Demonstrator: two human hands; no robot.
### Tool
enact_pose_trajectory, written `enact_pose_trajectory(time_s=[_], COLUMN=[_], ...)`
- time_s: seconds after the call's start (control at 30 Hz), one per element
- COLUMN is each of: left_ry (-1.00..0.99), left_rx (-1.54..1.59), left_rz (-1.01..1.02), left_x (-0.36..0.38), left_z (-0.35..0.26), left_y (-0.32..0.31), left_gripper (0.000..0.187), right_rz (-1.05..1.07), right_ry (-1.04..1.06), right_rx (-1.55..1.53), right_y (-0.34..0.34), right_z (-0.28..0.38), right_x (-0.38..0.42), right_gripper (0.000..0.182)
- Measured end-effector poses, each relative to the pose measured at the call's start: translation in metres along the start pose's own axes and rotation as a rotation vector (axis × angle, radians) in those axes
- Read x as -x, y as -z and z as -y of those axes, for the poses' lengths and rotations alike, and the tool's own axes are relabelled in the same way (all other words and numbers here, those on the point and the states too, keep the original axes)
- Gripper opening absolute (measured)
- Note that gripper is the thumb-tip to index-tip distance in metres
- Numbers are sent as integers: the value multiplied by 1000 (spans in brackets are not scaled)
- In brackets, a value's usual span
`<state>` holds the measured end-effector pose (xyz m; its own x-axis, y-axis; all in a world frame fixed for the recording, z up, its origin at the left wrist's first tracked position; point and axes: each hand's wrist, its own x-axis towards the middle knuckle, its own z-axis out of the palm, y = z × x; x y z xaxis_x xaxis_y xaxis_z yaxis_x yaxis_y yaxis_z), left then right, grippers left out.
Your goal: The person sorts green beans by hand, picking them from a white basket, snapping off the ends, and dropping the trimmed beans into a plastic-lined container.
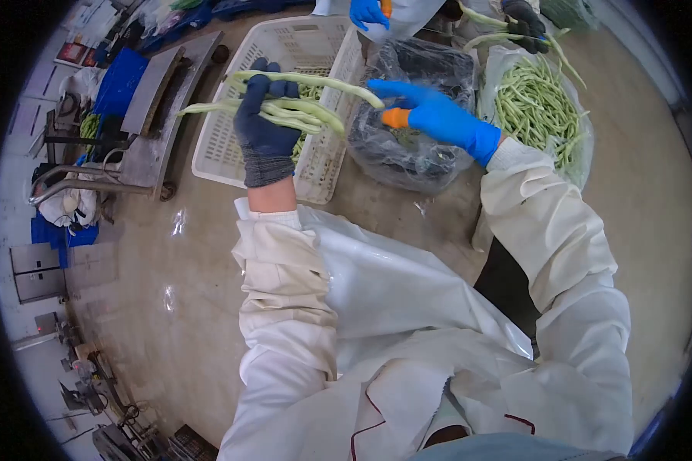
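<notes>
My left hand [267,123], in a dark knit glove, is closed around several long green beans [304,117] above a white slatted crate [207,154]. More beans lie inside the crate. My right hand [430,115], in a blue glove, holds an orange-handled tool [396,117] near the ends of the held beans; any blade is too small to make out. Below the right hand sits a dark container [415,69] wrapped in clear plastic. To its right, a clear plastic bag [584,146] is full of green beans [534,100].
Across from me, a co-worker's blue-gloved hand [370,13] holds something orange, and their dark-gloved hand [524,27] holds beans. A metal cart [150,146] stands at the left. Equipment [92,384] lines the lower left wall.
</notes>
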<state>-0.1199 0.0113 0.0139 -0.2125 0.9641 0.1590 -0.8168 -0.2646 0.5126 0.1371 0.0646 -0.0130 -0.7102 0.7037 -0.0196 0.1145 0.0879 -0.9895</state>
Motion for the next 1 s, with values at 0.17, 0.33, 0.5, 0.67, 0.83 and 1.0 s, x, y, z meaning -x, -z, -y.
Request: enact_pose_trajectory(time_s=[0.17,0.33,0.5,0.67,0.83,1.0], left_ry=[-104,-134,156,106,189,154], left_rx=[-354,-1218,-1583,-1801,-1793,-1835], left_rz=[-306,-306,193,102,33,86], left_x=[-1,4,18,15,12,15], left_z=[12,21,75,78,73,73], left_y=[-9,-10,-9,-12,0,-8], left_gripper=[34,27,28,26,29,28], right_rz=[-23,-153,-172,-134,-86,-121], right_ry=[-117,122,220,240,252,306], right_rx=[335,985,735,574,594,703], right_y=[8,22,6,15,24,23], right_z=[-8,-24,-5,-1,1,0], right_x=[-5,2,8,5,11,11], right_gripper=[28,26,23,28,29,27])
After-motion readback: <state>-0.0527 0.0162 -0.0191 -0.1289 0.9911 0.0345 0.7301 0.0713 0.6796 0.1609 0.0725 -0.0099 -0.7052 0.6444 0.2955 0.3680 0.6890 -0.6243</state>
